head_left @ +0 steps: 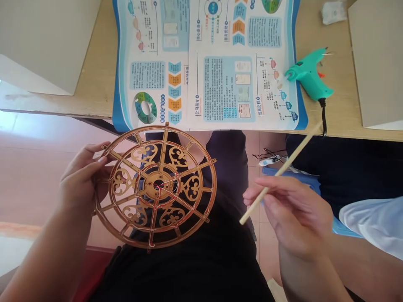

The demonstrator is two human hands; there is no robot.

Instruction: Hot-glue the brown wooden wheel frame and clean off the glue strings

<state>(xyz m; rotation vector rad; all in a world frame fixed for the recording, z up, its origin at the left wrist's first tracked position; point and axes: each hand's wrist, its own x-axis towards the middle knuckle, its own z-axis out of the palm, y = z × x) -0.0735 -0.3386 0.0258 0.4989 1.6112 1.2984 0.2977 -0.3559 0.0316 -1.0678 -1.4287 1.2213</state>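
My left hand [86,167] is closed on the left rim of a round golden-brown openwork frame [153,158], thumb on top. Spokes, rings and scrollwork panels make up the frame, and thin red and white wires run along it to the hub. It is tilted over my lap, off the table. Between the thumb and fingers of my right hand [292,214] is a slim pale wooden stick [292,157], slanting up to the right. The stick's lower tip points toward the frame but stays apart from it.
A teal glue gun [311,75] with a black cord lies on the table [324,130], partly over printed sheets [226,92]. White boxes [378,63] stand at both sides. A small clear packet [333,12] is at the back right. Another person's pale sleeve [374,222] shows at right.
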